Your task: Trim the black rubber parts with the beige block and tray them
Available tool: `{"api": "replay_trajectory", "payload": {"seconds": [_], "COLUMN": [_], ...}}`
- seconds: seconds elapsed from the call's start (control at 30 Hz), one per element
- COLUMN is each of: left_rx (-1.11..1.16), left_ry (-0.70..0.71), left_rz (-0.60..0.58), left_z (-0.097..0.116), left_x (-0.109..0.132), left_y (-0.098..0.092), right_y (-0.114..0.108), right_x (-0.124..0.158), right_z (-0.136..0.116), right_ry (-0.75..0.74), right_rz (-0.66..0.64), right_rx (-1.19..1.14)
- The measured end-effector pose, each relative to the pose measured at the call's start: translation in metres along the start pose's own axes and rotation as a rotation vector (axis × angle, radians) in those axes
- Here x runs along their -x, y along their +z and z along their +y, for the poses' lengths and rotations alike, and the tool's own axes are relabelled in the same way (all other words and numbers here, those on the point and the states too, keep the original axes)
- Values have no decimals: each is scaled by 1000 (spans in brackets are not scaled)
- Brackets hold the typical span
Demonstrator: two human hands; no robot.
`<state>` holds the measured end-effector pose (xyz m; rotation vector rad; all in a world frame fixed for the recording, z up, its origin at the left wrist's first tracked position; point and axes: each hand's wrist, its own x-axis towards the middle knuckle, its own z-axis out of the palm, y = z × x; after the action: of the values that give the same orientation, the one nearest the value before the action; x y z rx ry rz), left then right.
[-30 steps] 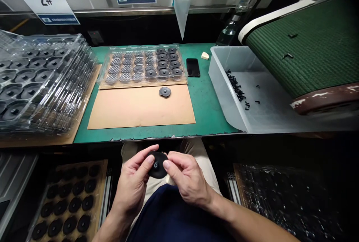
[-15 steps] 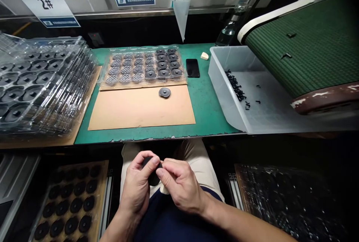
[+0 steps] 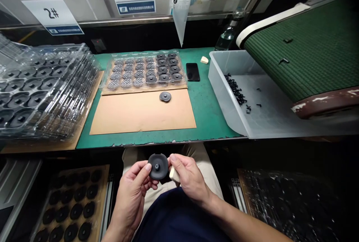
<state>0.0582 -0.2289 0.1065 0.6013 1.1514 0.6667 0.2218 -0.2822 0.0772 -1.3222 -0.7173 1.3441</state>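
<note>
Over my lap, my left hand [image 3: 131,186] pinches a black round plastic part [image 3: 160,171] by its left edge, its dished face and central stub turned up toward me. Close to the part's right edge, my right hand [image 3: 192,180] is closed around a small cream block [image 3: 174,175] that looks like an eraser; whether its fingertips touch the part I cannot tell. A similar dark disc [image 3: 165,96] lies on the brown cardboard sheet [image 3: 134,116]. Behind it is a clear blister tray [image 3: 137,72] with similar parts in its right-hand columns.
Stacked trays of black parts [image 3: 42,88] stand at left. A phone [image 3: 193,72] and another cream block [image 3: 204,60] lie right of the blister tray. A translucent bin [image 3: 232,118] holds small black pieces beneath a green conveyor [image 3: 303,47]. More trays sit below the table on both sides.
The black part has come into clear view, its stubbed face now turned up. My hands have moved slightly apart, with the right one off the part's face and the cream block showing more.
</note>
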Motion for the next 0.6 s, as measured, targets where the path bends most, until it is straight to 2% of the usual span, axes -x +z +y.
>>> {"api": "replay_trajectory", "payload": {"seconds": [0.13, 0.23, 0.3, 0.43, 0.53, 0.6], "left_rx": [0, -19, -61, -192, -310, -409], "left_ry": [57, 87, 118, 228, 325, 396], "left_rz": [84, 144, 171, 190, 194, 179], "left_z": [9, 20, 29, 53, 79, 101], "left_x": [-7, -16, -25, -50, -75, -94], "left_y": [-9, -16, -19, -21, -15, -7], "right_y": [-17, -45, -70, -124, -153, -163], "right_x": [-18, -37, -53, -86, -104, -110], "right_z": [-4, -13, -17, -15, -11, -7], "right_ry": [107, 76, -22, -252, -357, -387], "right_rz": [158, 239, 306, 484, 564, 583], "right_rx": [-204, -249, -82, 550, 720, 781]}}
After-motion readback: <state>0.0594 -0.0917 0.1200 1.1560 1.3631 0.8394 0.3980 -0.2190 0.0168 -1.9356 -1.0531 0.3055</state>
